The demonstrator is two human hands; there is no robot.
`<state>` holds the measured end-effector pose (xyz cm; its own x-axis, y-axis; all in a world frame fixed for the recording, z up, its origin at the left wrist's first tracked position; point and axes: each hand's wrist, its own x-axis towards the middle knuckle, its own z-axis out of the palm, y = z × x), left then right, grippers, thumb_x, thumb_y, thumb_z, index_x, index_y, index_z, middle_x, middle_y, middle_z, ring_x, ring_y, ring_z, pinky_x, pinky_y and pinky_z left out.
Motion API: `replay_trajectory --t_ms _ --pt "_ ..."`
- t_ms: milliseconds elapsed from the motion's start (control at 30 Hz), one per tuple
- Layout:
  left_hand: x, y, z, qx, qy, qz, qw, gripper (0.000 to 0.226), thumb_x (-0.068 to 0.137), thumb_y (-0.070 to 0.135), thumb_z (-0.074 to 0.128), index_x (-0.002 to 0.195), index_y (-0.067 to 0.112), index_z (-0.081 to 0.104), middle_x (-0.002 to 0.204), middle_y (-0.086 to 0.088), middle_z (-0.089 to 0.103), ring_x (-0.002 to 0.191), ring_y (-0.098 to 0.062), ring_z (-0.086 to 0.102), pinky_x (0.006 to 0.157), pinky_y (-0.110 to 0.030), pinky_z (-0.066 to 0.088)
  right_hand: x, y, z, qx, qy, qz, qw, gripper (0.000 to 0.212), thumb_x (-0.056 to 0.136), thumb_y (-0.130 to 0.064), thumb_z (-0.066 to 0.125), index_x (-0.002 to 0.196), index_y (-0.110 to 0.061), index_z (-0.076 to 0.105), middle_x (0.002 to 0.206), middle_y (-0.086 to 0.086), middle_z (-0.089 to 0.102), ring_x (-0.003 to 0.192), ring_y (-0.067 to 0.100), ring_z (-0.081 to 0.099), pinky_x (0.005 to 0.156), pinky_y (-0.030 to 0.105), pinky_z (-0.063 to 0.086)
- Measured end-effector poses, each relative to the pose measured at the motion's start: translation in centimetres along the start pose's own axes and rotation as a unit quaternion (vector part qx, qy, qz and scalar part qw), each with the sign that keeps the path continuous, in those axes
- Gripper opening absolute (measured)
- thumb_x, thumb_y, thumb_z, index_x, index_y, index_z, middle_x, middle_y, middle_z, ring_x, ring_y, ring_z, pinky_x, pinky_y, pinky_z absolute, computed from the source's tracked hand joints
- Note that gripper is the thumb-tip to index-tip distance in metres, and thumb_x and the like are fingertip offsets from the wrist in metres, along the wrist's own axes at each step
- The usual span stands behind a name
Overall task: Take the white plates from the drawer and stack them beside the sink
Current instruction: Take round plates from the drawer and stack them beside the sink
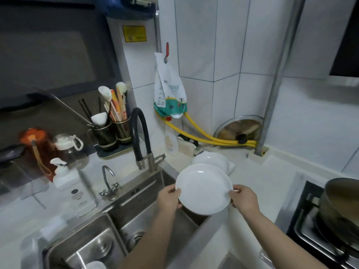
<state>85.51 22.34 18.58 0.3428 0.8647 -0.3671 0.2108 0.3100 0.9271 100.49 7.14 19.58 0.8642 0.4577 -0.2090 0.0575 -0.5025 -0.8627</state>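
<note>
Two hands carry one white plate [204, 189] over the sink's [136, 206] right rim: left hand [169, 199] and right hand [243, 199] each pinch opposite edges, fingers closed on it. The worktop [262, 171] lies beyond; keep the plate level and lower it squarely onto the stacked plates [211, 159] near the back edge. The black faucet [140, 136] and the pot [343, 210] flank the path, well apart.

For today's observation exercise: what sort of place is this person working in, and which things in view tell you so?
Most likely a small home kitchen: a steel sink with a faucet, a pot on a stove, and utensil holders on the counter.
</note>
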Motion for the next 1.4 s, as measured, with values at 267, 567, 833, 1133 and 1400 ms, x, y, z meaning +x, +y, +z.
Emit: replay_trajectory --t_ms 267,567,833,1133,1400 --pt "6.0 2.7 4.8 -0.006 -0.008 -0.02 1.0 0.034 0.09 0.004 0.057 0.124 0.005 0.058 0.114 -0.012 0.064 0.096 -0.029 0.064 0.069 -0.033 0.056 7.4 -1.1 -0.2 0.0 0.022 -0.003 1.0 0.022 0.079 -0.009 0.053 0.079 -0.02 0.071 0.059 0.0 0.065 0.066 0.025 0.061 0.069 0.033 0.05" --pt "12.4 2.9 10.4 0.057 0.016 -0.022 0.998 0.034 0.09 0.002 0.057 0.124 0.004 0.058 0.12 -0.016 0.063 0.1 -0.033 0.063 0.071 -0.035 0.057 16.2 -0.7 -0.1 -0.029 0.007 0.026 0.999 0.018 0.076 -0.005 0.051 0.079 0.007 0.064 0.063 0.01 0.054 0.062 0.023 0.045 0.061 0.03 0.034" --pt "16.0 2.2 12.9 0.152 0.025 -0.001 0.988 0.03 0.087 0.007 0.057 0.114 0.011 0.068 0.098 -0.007 0.07 0.093 -0.028 0.067 0.086 -0.045 0.057 21.0 0.5 1.1 -0.046 -0.032 0.054 0.997 0.025 0.08 -0.008 0.051 0.072 -0.023 0.07 0.08 0.009 0.072 0.083 0.028 0.063 0.067 0.032 0.045" --pt "18.0 1.9 14.0 0.174 0.03 -0.004 0.984 0.03 0.083 0.004 0.056 0.108 0.012 0.072 0.087 -0.006 0.07 0.086 -0.032 0.068 0.081 -0.045 0.059 23.7 0.9 1.9 -0.057 -0.035 0.054 0.996 0.024 0.081 -0.009 0.052 0.082 -0.026 0.069 0.069 0.001 0.062 0.072 0.021 0.055 0.061 0.03 0.041" --pt "19.2 1.5 14.3 0.221 0.03 0.014 0.975 0.033 0.081 0.003 0.053 0.104 0.015 0.074 0.081 -0.01 0.072 0.071 -0.031 0.067 0.073 -0.038 0.059 24.9 1.3 2.5 -0.068 -0.035 0.053 0.996 0.03 0.083 -0.011 0.051 0.097 -0.024 0.072 0.072 -0.002 0.063 0.078 0.023 0.057 0.066 0.031 0.044"
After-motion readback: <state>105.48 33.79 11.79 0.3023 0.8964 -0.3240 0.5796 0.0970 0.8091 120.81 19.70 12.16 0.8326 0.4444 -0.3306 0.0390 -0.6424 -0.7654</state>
